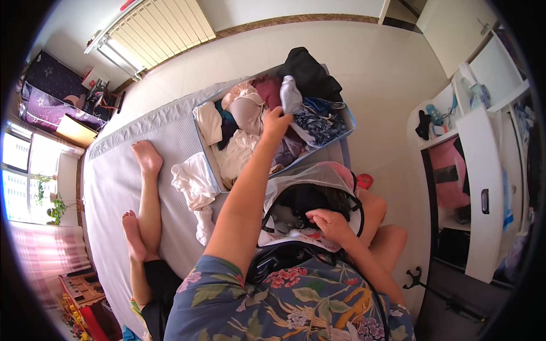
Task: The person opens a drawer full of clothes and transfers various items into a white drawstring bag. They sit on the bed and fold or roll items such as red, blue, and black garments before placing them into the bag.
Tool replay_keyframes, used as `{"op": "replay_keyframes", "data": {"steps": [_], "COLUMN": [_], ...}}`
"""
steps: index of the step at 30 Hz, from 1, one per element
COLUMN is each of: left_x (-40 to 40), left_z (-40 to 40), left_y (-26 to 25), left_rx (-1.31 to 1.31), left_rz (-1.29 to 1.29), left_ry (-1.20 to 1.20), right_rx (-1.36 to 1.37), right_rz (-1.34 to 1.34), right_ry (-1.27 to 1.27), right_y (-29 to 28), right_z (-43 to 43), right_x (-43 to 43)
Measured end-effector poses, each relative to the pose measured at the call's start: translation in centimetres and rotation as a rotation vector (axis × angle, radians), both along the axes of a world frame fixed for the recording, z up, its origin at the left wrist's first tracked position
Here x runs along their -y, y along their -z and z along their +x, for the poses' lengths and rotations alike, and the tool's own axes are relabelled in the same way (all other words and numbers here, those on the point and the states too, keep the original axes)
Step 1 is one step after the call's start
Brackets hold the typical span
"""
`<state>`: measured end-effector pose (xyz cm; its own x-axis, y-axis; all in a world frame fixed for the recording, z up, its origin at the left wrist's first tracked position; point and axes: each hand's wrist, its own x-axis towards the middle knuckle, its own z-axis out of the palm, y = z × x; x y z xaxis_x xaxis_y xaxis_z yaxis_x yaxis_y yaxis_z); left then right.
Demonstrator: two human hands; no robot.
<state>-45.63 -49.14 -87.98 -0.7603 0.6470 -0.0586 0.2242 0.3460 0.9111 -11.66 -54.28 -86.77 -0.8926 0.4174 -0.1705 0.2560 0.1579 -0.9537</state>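
Observation:
My left hand (277, 123) reaches into a blue-edged storage box (207, 160) on the bed, its fingers on a rolled light-grey garment (290, 96). Around it lie folded clothes: a pale bra (247, 110), a maroon cloth (267, 91), a dark patterned blue garment (322, 125) and black clothing (309, 74) piled at the far corner. My right hand (328, 224) is over the opening of a mesh laundry bag (281, 183) on my lap, fingers curled near black clothes (318, 200); whether it grips any cloth cannot be told. A white garment (194, 181) lies beside the box.
Another person's bare legs and feet (147, 157) rest on the bed (115, 179) at left. A white cabinet with an open door (480, 196) stands at right, near a black stand (413, 278). A radiator (162, 32) is on the far wall.

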Motion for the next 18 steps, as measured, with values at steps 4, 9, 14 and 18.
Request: {"op": "replay_keyframes", "data": {"steps": [4,9,14,18], "left_x": [4.8,11.6,18.9,25.3], "left_z": [1.4,2.5,0.7,-4.2], "left_y": [-2.4,-6.0,-7.2,-1.5], "left_rx": [0.654,0.746,0.731,0.357], "left_rz": [0.434,0.799,0.927,0.705], "left_ry": [-0.075,0.059,-0.005,-0.206], "right_rx": [0.009,0.038,0.007,-0.015], "right_rz": [-0.092,-0.095,-0.084,-0.053], "right_ry": [0.023,0.011,0.011,-0.001], "right_y": [0.1,-0.1,0.4,0.3], "right_z": [0.3,0.5,0.7,0.8], "right_x": [0.0,-0.2,-0.2,-0.1]}}
